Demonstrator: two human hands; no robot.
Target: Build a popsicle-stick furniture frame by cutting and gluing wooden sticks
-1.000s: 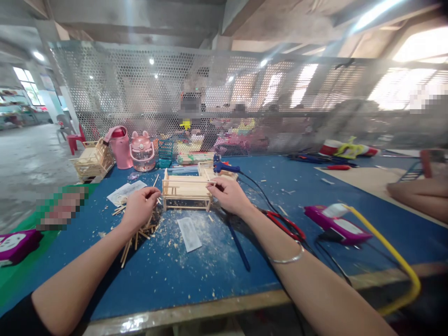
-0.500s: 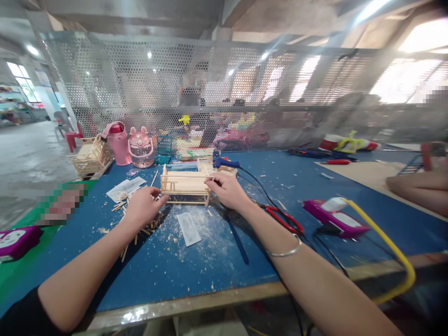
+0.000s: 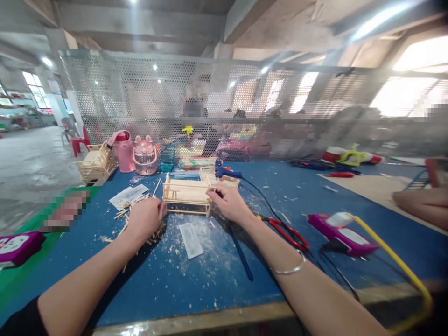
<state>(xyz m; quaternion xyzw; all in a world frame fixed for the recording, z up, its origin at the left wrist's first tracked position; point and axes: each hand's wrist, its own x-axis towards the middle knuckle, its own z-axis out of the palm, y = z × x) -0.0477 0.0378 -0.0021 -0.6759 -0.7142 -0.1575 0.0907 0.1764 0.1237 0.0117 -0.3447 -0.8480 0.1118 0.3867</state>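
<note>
A small bed-like model [image 3: 187, 193] made of pale wooden sticks stands on the blue table, between my hands. My right hand [image 3: 229, 200] pinches the right end of its upper rail between thumb and fingers. Beside the model's left end, my left hand [image 3: 147, 218] is closed with its fingers curled in. What those fingers hold, if anything, is hidden. Loose wooden sticks [image 3: 122, 213] and shavings lie under and around the left hand. Behind the model, a blue glue gun [image 3: 227, 173] rests near another pale wooden piece [image 3: 206, 174].
Red-handled pliers [image 3: 289, 233] and a dark blue rod [image 3: 242, 256] lie near my right forearm. A purple device [image 3: 341, 235] with a yellow tube [image 3: 392, 254] is further right. A pink flask [image 3: 124, 154] and a pink-lidded bottle [image 3: 144, 158] stand back left. Another person's arm [image 3: 420, 200] rests at right.
My left hand has curled from spread fingers at the model's left corner into a closed shape. My right hand keeps its place on the rail. The whole view has shifted slightly.
</note>
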